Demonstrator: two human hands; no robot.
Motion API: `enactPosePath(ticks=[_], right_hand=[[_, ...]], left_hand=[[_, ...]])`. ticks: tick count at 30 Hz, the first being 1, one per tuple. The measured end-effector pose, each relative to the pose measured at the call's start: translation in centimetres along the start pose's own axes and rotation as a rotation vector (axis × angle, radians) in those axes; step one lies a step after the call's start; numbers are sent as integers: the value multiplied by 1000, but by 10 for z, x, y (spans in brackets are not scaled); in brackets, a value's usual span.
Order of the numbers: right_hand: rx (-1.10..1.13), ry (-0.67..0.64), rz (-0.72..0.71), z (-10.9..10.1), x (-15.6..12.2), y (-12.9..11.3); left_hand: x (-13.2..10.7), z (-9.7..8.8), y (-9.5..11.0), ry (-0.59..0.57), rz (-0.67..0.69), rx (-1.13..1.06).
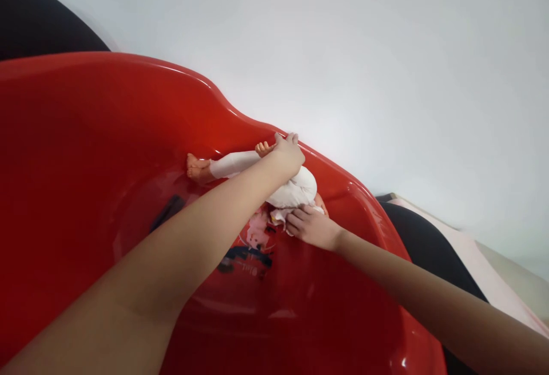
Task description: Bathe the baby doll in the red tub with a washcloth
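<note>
A doll (294, 192) in white clothing lies inside a glossy red plastic tub (86, 163), along the tub's far wall, its bare feet (198, 168) toward the tub's left and one small doll hand (263, 148) showing near the far rim. The left hand (290, 153) rests over the doll beside the tub's far rim, fingers bent; whether they grip anything, I cannot tell. The right hand (311, 227), inside the tub's right part, lays curved fingers on ruffled white fabric (281, 215) at the doll's near side; whether it pinches the cloth is unclear. A pink-haired cartoon print (257, 232) marks the tub's bottom. Behind the tub are a pale wall (343, 49) and black curved shapes, one beyond its left end (38, 20), another past its right rim (429, 249).
</note>
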State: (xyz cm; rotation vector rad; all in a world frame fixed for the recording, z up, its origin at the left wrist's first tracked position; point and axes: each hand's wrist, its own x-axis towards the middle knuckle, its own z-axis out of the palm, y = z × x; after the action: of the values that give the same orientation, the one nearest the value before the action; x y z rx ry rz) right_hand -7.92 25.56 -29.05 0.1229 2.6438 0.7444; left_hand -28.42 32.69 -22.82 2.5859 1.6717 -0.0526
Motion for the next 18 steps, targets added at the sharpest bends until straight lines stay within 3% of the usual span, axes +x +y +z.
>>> enactPosePath(ticks=[4,8,14,18], right_hand=[[-6,84,9,5,-28,1],[39,80,-15,7,-30,-1],[123,41,2,6,14,-16],[147,49,-42,8,54,-11]], left_hand=[[2,1,0,-30,10,62],[4,2,0,-17,-6,61],[2,0,1,-10,-20,63],[4,0,1,-24,-23,42]])
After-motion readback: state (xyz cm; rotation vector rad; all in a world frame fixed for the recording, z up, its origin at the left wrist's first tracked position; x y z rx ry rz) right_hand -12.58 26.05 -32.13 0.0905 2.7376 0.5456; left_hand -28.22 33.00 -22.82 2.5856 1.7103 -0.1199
